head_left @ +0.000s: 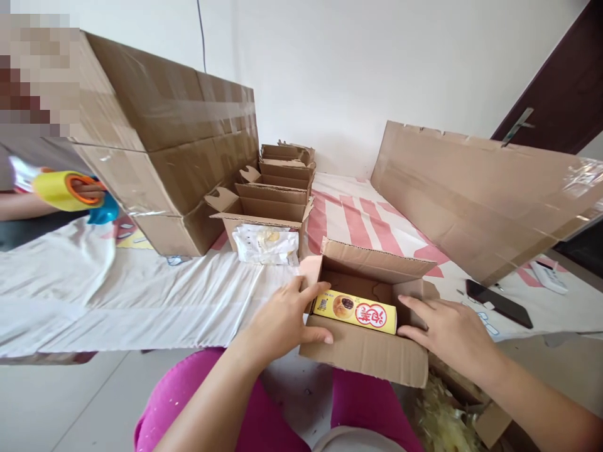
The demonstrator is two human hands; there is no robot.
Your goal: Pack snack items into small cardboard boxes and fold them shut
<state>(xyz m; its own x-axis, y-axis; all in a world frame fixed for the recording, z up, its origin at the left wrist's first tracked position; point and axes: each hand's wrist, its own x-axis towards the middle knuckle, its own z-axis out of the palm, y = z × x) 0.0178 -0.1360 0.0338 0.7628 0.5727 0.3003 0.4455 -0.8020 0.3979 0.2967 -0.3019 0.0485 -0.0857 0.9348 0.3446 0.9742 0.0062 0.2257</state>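
Note:
An open cardboard box (362, 355) sits at the table's front edge, its flaps spread outward. Inside, along the front wall, lies a yellow printed carton (353, 311) with red characters and a picture of a filled round bun. My left hand (289, 314) grips the box's left side, its index finger by the carton's left end and its thumb over the front flap. On the right side, my right hand (440, 326) holds the box wall, with fingertips reaching inside near the carton's right end.
Open cardboard boxes (266, 207) stand in a row behind, a white plastic packet (266, 243) before the nearest. Large taped cartons (164, 144) rise at left; a cardboard sheet (471, 188) and phone (499, 303) are right. Another person's hand (89, 188) holds yellow tape (56, 190).

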